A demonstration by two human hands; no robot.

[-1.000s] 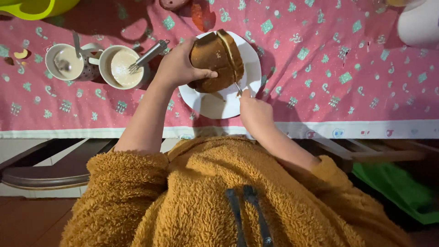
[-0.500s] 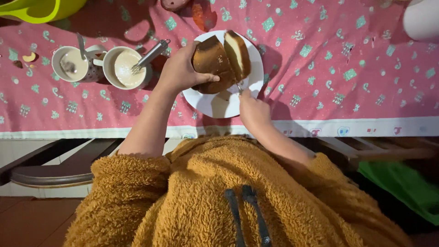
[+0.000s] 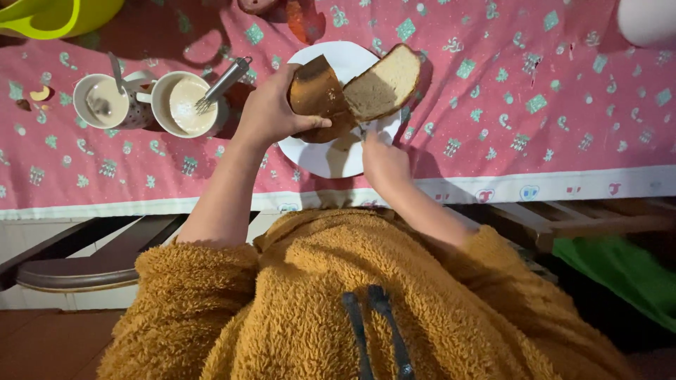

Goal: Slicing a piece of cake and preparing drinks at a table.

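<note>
My left hand [image 3: 271, 109] grips a brown loaf of bread [image 3: 317, 91] standing on a white plate [image 3: 320, 160]. A cut slice [image 3: 384, 84] leans away to the right of the loaf, its pale crumb facing up. Below the slice, my right hand [image 3: 384, 162] is closed around a knife [image 3: 360, 132], of which only a short piece shows between loaf and slice. Both forearms reach out of fuzzy mustard-coloured sleeves.
Two pale cups stand left of the plate on the pink patterned tablecloth [image 3: 528, 105]: one [image 3: 105, 102] holds a spoon, the other [image 3: 184, 107] a small whisk [image 3: 224, 83]. A yellow-green vessel [image 3: 49, 14] sits far left, a white object [image 3: 648, 21] far right. A dark seat [image 3: 84, 260] is below left.
The slice has come apart from the loaf and tipped over to the right. My left hand keeps its hold on the loaf; my right hand stays under the cut.
</note>
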